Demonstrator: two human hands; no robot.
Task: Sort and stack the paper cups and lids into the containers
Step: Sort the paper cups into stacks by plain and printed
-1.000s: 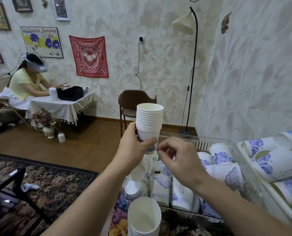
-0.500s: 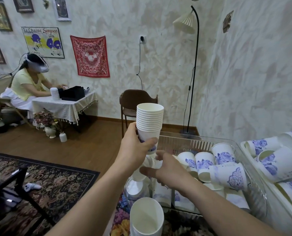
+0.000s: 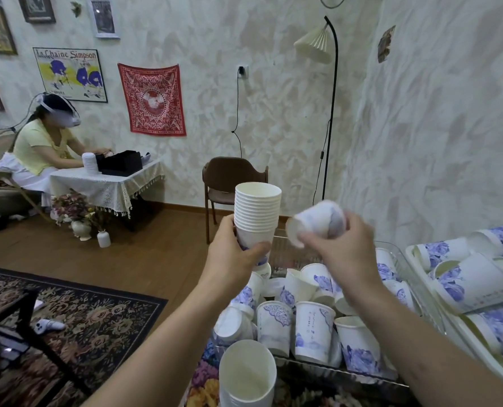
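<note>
My left hand [image 3: 235, 254] grips the bottom of a tall stack of white paper cups [image 3: 257, 210], held upright above the bin. My right hand [image 3: 342, 245] holds a single paper cup [image 3: 317, 223] with blue flower print, tilted on its side with its mouth facing left, just right of the stack and blurred by motion. Below lies a clear plastic bin [image 3: 403, 254] full of loose blue-and-white cups [image 3: 313, 324]. A second cup stack [image 3: 247, 374] stands at the bottom, its open top facing me.
A white tray [image 3: 414, 254] at the right holds more printed cups lying on their sides. A brown chair [image 3: 232, 180] and a floor lamp [image 3: 329, 113] stand behind the bin. Another person sits at a small covered table [image 3: 106, 183] at far left. A dark table frame [image 3: 15, 312] stands at lower left.
My right hand went down into the bin, took one printed cup and lifted it up beside the stack. The left hand kept the stack nearly still.
</note>
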